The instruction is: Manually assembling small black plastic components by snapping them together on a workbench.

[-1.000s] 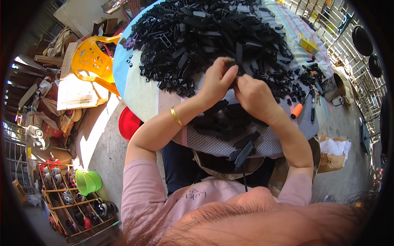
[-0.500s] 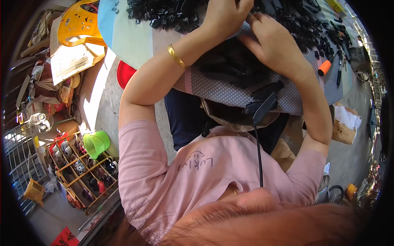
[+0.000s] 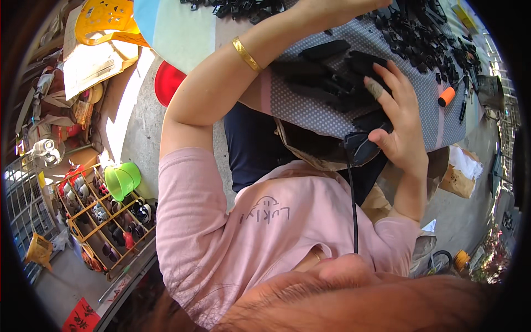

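My right hand (image 3: 401, 113) is over the near part of the cloth-covered table (image 3: 310, 117), fingers spread and thumb apart, with a wrap on one finger. Its fingertips are at a group of long black plastic-looking pieces (image 3: 325, 51), partly blurred; whether they touch is unclear. My left hand (image 3: 345, 6), below a gold bracelet (image 3: 246, 54), reaches over the far part of the table. The top edge cuts most of its fingers off, so any grip there is hidden. A heap of small black parts (image 3: 412, 39) lies to its right, and more black parts (image 3: 243, 8) to its left.
An orange-capped object (image 3: 446, 97) and a pen (image 3: 463, 109) lie at the table's right. Below the front edge hangs an open bag (image 3: 301, 150). Leftward are a red stool (image 3: 167, 83), a yellow chair (image 3: 105, 22), a shoe rack (image 3: 105, 221) and a green bucket (image 3: 123, 180).
My hands, close together before, have parted. The right came back toward me and its fingers spread over the long black pieces; the left moved farther off, partly out of the picture.
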A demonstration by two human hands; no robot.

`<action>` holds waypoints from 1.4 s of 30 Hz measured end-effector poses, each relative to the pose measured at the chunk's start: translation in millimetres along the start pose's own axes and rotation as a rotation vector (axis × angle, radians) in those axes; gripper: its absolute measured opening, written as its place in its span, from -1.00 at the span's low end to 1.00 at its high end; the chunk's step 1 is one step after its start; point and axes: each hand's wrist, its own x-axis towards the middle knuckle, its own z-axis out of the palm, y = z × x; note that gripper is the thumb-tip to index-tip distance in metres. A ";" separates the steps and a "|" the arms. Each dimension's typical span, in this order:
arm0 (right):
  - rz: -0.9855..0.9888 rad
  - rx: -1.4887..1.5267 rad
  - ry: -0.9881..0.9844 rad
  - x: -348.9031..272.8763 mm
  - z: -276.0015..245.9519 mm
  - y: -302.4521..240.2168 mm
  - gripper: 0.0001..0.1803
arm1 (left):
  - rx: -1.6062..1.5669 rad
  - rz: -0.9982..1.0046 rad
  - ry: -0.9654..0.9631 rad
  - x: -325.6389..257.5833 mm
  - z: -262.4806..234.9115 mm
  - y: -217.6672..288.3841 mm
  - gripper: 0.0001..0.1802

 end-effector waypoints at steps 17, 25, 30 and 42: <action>0.117 -0.018 0.201 -25.8 4.8 -3.5 -0.14 | 0.601 -0.096 -0.776 -262.0 19.9 -78.1 -0.69; 0.093 -0.011 0.092 -30.1 3.8 -8.7 -0.24 | 0.937 -0.031 -1.079 -275.8 42.4 -129.3 -0.75; 0.104 -0.103 0.129 -42.8 -1.0 -12.5 -0.26 | 0.826 -0.030 -1.170 -273.3 35.8 -131.9 -0.74; 0.080 0.063 0.358 -42.6 7.0 -8.8 -0.63 | 0.471 -0.323 -0.738 -235.1 -2.5 -49.3 -0.50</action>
